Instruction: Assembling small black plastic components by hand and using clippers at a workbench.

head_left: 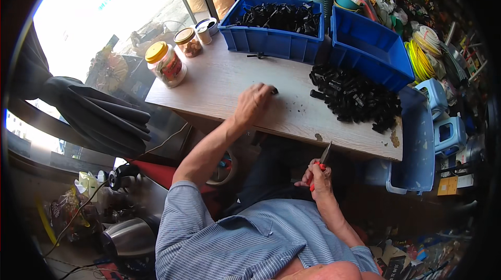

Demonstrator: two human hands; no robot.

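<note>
1. Fingers of the right hand (319,178) are curled round the red handles of a cutting tool (322,166), closed on it; its metal blade points up and away from them, toward the table's near edge.
2. Just beyond those fingers runs the edge of the pale wooden table (219,79).
3. Farther out and to their left, the left hand (253,104) is over the tabletop, slightly blurred; its fingers are bent and pinched on a small black piece (274,90), which shows at the tips.
4. Dark crumbs (292,106) lie scattered just right of the left fingers.
5. Past the crumbs, well to the right, is a heap of black parts (357,95).
6. Left of and beyond the left fingers stands a yellow-lidded jar (168,66), with a smaller jar (188,45) behind it.
7. Farther beyond the left fingers is a blue crate (271,45) full of black parts.
8. Beside it, farther right, a second blue crate (365,65) sits behind the heap.
</note>
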